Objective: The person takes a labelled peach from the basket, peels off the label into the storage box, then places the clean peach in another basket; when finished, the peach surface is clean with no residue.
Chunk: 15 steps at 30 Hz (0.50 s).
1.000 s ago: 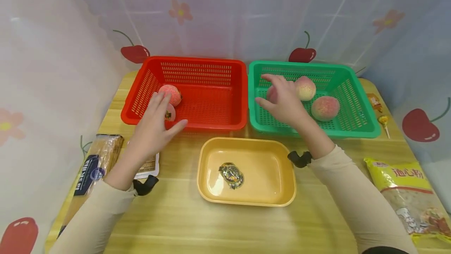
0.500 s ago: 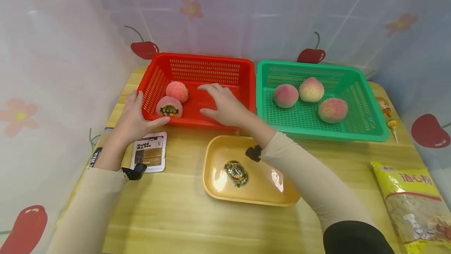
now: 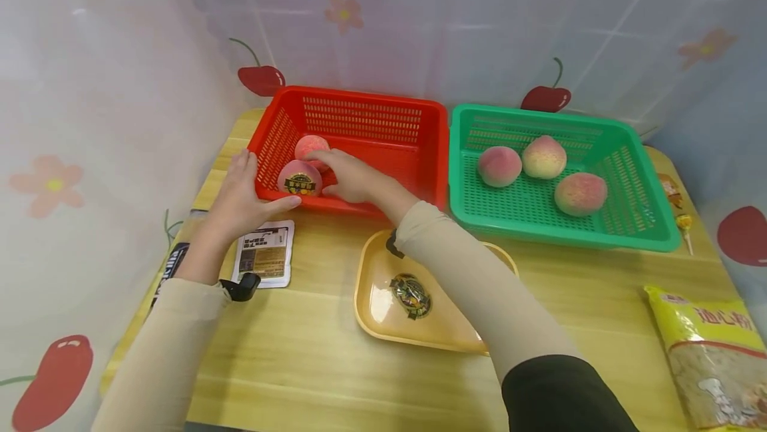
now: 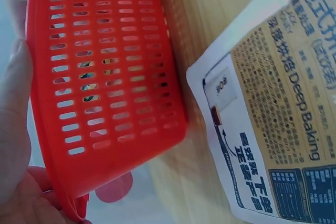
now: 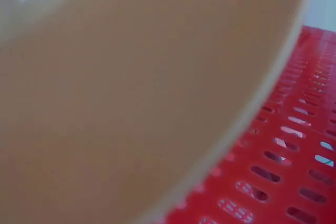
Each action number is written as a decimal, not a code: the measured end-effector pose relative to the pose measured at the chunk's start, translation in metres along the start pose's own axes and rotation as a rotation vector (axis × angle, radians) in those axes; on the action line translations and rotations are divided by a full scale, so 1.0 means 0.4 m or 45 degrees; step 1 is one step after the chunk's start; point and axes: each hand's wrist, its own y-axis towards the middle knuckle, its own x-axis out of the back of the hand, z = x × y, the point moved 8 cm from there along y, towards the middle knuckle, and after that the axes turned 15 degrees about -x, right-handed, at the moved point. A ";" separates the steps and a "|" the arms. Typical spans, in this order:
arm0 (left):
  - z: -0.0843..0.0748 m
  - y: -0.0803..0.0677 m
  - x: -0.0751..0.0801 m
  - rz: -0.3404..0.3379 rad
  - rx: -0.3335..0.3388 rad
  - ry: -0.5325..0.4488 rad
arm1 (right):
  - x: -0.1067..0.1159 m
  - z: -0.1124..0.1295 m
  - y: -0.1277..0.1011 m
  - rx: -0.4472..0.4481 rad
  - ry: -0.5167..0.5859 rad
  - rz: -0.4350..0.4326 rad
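My left hand grips the left front corner of the red basket. In the left wrist view, its thumb lies along the rim and its fingers curl at the corner. Inside stand two fruits: a pink one with a black-and-gold label and, behind it, a rough pinkish-red pomegranate. My right hand reaches over the front rim, thumb and fingers apart, its fingertips right at the labelled fruit and overlapping the pomegranate. The right wrist view shows mostly the tan tray, with the fruits out of sight.
To the right a green basket holds three peaches. The yellow tray with a shiny wrapped item lies under the right forearm. Packets lie left and right; a lollipop is beside the green basket.
My right hand has moved left from over the green basket to the fruits in the red basket. My left hand has settled onto the red basket's corner. The view has shifted left.
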 end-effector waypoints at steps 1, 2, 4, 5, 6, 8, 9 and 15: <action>0.000 0.000 0.000 0.000 0.001 0.003 | -0.002 0.002 0.003 -0.007 -0.030 0.012; 0.000 -0.001 0.000 0.002 0.003 0.009 | -0.004 0.003 0.006 -0.015 -0.063 0.020; 0.002 -0.001 -0.001 0.004 0.007 0.020 | -0.005 0.006 0.009 -0.027 -0.138 0.025; 0.003 -0.001 -0.002 0.008 0.009 0.027 | -0.006 0.008 0.011 -0.021 -0.167 0.021; 0.003 -0.002 -0.002 0.010 0.012 0.034 | -0.006 0.012 0.013 -0.008 -0.195 0.012; 0.003 -0.002 -0.003 0.015 0.014 0.046 | -0.005 0.020 0.015 0.027 -0.230 -0.007; 0.003 -0.001 -0.003 0.019 0.015 0.049 | -0.005 0.024 0.014 0.046 -0.243 -0.021; 0.004 -0.004 -0.003 0.019 0.027 0.040 | 0.004 0.029 0.015 0.061 -0.185 -0.100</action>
